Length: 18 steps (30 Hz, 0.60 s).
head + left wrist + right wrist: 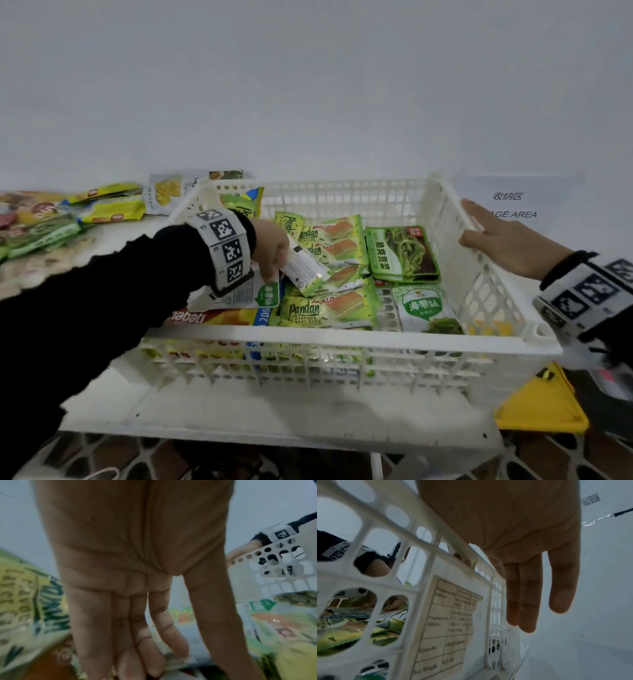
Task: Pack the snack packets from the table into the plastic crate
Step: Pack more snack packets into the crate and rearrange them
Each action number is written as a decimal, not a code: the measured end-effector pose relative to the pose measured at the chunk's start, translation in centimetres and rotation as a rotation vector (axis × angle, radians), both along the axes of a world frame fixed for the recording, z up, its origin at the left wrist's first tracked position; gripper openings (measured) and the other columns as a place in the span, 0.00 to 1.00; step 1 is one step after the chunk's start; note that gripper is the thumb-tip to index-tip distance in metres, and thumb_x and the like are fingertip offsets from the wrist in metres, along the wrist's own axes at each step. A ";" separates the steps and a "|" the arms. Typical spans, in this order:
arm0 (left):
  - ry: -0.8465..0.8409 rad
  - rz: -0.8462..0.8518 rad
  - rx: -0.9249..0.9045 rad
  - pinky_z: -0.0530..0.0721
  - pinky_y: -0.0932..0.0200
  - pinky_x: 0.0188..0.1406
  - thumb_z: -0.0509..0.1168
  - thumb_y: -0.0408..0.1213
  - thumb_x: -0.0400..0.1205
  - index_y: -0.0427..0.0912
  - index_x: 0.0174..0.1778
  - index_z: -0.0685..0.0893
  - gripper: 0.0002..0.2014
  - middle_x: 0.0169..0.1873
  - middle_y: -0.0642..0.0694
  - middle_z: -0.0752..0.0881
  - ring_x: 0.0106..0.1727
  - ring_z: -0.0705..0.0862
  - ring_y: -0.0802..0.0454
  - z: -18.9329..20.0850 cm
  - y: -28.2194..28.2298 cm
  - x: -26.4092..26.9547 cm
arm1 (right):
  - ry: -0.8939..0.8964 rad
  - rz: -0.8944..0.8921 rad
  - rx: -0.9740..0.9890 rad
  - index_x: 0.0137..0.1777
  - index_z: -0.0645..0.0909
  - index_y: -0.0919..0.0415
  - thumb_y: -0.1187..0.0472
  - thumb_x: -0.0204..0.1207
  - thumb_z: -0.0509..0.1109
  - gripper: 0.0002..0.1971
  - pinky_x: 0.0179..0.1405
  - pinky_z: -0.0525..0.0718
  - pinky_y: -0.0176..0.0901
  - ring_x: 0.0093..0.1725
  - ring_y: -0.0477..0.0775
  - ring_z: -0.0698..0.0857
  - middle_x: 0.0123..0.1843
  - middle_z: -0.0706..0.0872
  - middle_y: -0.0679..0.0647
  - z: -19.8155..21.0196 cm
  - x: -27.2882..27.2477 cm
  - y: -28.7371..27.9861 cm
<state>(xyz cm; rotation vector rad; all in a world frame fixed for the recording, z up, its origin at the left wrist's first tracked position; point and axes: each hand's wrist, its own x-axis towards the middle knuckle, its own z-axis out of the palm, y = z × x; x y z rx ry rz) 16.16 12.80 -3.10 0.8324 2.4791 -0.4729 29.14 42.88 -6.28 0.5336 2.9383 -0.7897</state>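
A green Apollo pandan layer cake packet (305,270), printed back up, is pinched by the left hand (272,251) inside the white perforated plastic crate (342,337). Glossy "Pandan Flavour Layer Cake" packets (329,308) and green seaweed pouches (402,253) lie flat within. The right hand (507,240) rests on the crate's right rim, fingers straight. More snack packets (109,209) remain on the tabletop (113,236).

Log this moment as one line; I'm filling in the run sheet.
left hand: holds cake packet inside crate | right hand: flat on crate's right rim | table: more packets waiting
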 end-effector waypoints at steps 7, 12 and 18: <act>0.042 -0.083 -0.110 0.75 0.58 0.54 0.74 0.38 0.72 0.39 0.65 0.74 0.26 0.63 0.42 0.78 0.60 0.77 0.46 -1.0 -0.4 0.6 | -0.011 -0.038 0.035 0.80 0.45 0.36 0.42 0.78 0.58 0.34 0.75 0.63 0.57 0.77 0.63 0.68 0.78 0.69 0.62 0.1 0.0 -0.1; 0.052 -0.079 -0.114 0.72 0.56 0.55 0.75 0.48 0.70 0.40 0.71 0.66 0.37 0.67 0.42 0.72 0.67 0.73 0.44 -1.4 -0.9 1.1 | -0.023 -0.061 0.062 0.80 0.45 0.35 0.42 0.78 0.57 0.34 0.76 0.63 0.58 0.77 0.63 0.67 0.76 0.71 0.63 0.2 0.0 -0.1; 0.038 -0.124 -0.155 0.72 0.53 0.66 0.75 0.49 0.69 0.40 0.76 0.58 0.44 0.72 0.42 0.67 0.71 0.70 0.44 -1.9 -1.3 1.5 | -0.021 -0.077 0.069 0.81 0.46 0.37 0.46 0.80 0.56 0.32 0.76 0.63 0.56 0.76 0.64 0.68 0.76 0.71 0.65 0.5 0.1 -0.4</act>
